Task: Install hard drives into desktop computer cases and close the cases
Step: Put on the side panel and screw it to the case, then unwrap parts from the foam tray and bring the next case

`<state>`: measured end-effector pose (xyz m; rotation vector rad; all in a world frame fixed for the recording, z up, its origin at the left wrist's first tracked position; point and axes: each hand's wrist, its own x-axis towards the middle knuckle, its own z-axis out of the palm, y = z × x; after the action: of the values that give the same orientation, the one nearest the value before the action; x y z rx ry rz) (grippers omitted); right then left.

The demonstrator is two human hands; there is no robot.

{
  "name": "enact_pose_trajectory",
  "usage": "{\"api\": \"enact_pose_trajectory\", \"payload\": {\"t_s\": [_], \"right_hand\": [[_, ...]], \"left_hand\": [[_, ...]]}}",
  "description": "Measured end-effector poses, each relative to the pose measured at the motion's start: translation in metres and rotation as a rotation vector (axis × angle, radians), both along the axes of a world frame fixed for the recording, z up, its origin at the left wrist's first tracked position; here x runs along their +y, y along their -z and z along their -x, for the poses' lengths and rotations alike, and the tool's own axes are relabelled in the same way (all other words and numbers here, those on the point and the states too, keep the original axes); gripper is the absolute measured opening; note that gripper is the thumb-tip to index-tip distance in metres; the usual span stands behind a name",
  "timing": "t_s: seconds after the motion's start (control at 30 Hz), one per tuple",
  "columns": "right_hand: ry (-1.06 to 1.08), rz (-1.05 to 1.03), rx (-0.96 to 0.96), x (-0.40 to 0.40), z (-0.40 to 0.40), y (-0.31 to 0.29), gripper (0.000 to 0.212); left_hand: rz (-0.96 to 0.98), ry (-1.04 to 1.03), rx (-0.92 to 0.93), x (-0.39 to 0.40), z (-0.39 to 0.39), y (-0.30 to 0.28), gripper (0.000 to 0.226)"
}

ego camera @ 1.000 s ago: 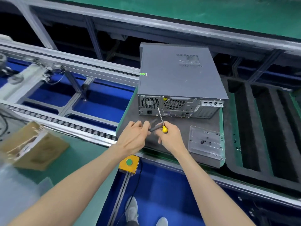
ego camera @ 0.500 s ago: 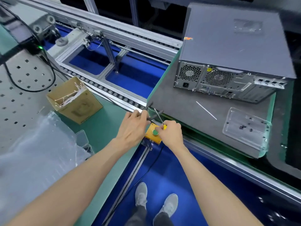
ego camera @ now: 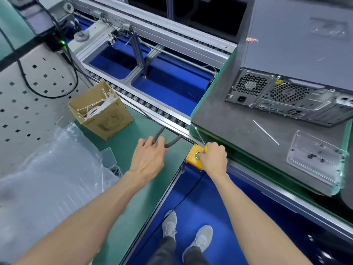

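A closed grey desktop case (ego camera: 298,44) lies on a grey pallet (ego camera: 219,115) at the upper right, its rear panel facing me. My left hand (ego camera: 149,159) rests on the green bench and grips grey-handled pliers (ego camera: 168,139), whose handles stick out past the fingers. My right hand (ego camera: 214,158) is curled round a yellow-handled screwdriver (ego camera: 205,148), whose thin shaft points up and left. Its thumb touches the green button on a yellow switch box (ego camera: 193,159) at the bench edge. Both hands are well left of and below the case.
A clear tray of small black screws (ego camera: 315,155) and a white strip (ego camera: 266,132) lie on the pallet. An open cardboard box (ego camera: 103,113), crumpled plastic wrap (ego camera: 47,180) and a perforated plate (ego camera: 28,92) lie to the left. Roller conveyor rails (ego camera: 156,109) run diagonally.
Both hands drew back from the pallet in front of the case to the bench edge. The right hand came onto the yellow switch box, and the view swung left and down.
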<state>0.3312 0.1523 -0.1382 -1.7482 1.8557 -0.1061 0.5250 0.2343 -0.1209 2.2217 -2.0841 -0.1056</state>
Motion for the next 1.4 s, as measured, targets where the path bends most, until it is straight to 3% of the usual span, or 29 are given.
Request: {"api": "enact_pose_trajectory", "payload": {"t_s": [0.17, 0.33, 0.5, 0.67, 1.0, 1.17, 1.27, 1.4], "right_hand": [[-0.017, 0.010, 0.034, -0.002, -0.002, -0.002, 0.037], [0.100, 0.036, -0.184, 0.000, 0.009, -0.031, 0.029], [0.176, 0.039, -0.561, 0.006, 0.024, -0.077, 0.013], [0.305, 0.020, -0.755, 0.013, 0.053, -0.111, 0.014], [0.424, 0.083, -0.748, 0.019, 0.130, -0.159, 0.017], [0.537, 0.157, -0.731, 0.030, 0.172, -0.162, 0.014], [0.619, 0.205, -0.761, 0.042, 0.200, -0.159, 0.015], [0.722, 0.235, -0.736, 0.060, 0.246, -0.157, 0.018]], "left_hand": [[0.003, -0.012, -0.031, -0.002, -0.007, -0.004, 0.017], [0.092, 0.031, -0.069, -0.012, 0.003, -0.026, 0.016], [0.188, 0.116, -0.061, -0.031, 0.026, -0.057, 0.016], [0.234, 0.245, -0.066, -0.052, 0.056, -0.088, 0.026], [0.347, 0.519, -0.002, -0.085, 0.139, -0.120, 0.025], [0.337, 0.650, 0.035, -0.093, 0.189, -0.127, 0.026], [0.337, 0.708, 0.052, -0.095, 0.220, -0.129, 0.012], [0.306, 0.794, 0.070, -0.094, 0.267, -0.130, 0.020]]}}
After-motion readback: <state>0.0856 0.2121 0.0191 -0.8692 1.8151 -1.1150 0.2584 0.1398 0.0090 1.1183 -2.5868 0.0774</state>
